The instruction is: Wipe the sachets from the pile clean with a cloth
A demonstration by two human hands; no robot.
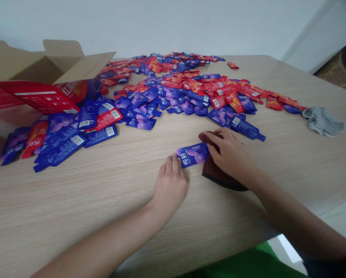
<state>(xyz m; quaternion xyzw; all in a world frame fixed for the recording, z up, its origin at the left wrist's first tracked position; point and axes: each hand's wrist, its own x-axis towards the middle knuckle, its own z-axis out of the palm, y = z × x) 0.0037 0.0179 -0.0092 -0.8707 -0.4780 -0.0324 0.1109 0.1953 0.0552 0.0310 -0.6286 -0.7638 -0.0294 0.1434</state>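
A purple-blue drink pouch point(193, 154) with white lettering lies flat on the table between my two hands. My left hand point(172, 180) is closed on its left end, the fingertips covering the spout. At the pouch's right end, my right hand point(230, 152) is closed around a dark brown cloth point(219, 173) with a black edge. The cloth bunches above and below the hand, and part of it is hidden under the palm. My right thumb touches or nearly touches the pouch.
Beyond my hands, many purple pouches point(140, 122) and red pouches point(223, 99) lie in loose heaps. An open cardboard box point(71, 63) stands at the left, with a red printed panel point(42, 94) before it. A grey crumpled glove point(323, 121) rests at the right.
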